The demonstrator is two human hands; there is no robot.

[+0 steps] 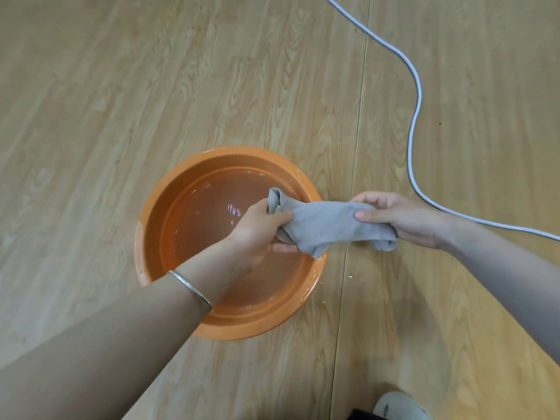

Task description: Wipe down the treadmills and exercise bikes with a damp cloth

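Above an orange basin (169, 189) of water (209, 231) on the wooden floor (121, 86), a grey cloth (330, 225) was stretched between both hands. The left hand (260, 225), a bangle (191, 287) on its wrist, was closed around one bunched end over the water. The right hand (403, 216) pinched the other end between thumb and fingers, out past the basin's rim.

The likeliest trouble looked to be dripping. About half the cloth hung over bare floor rather than the basin, so any wringing would probably send water onto the boards, where a few droplets (350, 274) already lay beside the rim. A white cable (415, 122) ran close behind the right hand, and wet flooring there could mean a slip or moisture reaching the lead. A cloth left too wet might also suit the machines poorly.

The cloth's long axis ran side to side across the view, roughly level. Its left tip poked up past the fist, and its right end drooped below the palm.
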